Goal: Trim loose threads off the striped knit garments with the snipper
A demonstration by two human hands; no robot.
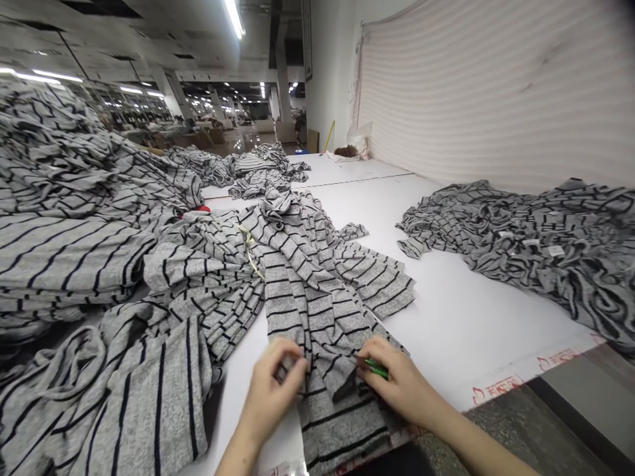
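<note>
A grey knit garment with dark stripes lies across the table edge in front of me. My left hand is closed at its left edge, with thumb and forefinger pinching the cloth. In my closed right hand are small green-handled thread snips, mostly hidden by the palm. The fingertips of this hand also touch a folded edge of the garment. A pale yellow tie gathers a bundle of the same striped cloth just left of the garment.
Striped garments form a tall heap on the left. Another pile, with white labels showing, lies on the right. More cloth sits farther back on the white table. A pale sheet hangs along the right wall.
</note>
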